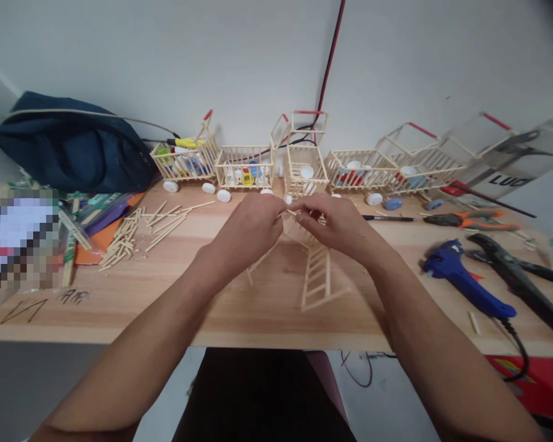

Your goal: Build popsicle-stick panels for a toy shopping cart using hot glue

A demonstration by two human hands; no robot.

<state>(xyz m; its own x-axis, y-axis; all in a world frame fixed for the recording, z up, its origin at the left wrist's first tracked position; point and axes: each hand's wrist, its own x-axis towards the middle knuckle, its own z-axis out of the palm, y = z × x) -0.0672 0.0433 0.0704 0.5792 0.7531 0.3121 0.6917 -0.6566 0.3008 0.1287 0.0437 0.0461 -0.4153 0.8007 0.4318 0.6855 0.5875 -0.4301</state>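
Note:
My left hand and my right hand meet above the middle of the wooden table. Both are closed in a pinch on a small frame of thin wooden sticks held between them. A ladder-like stick panel lies flat on the table just below my right hand. A few loose sticks lie under my left hand.
Several small stick carts with bottle-cap wheels line the wall. A pile of sticks lies at the left, near a dark blue bag. A blue glue gun, pliers and black tools lie at the right.

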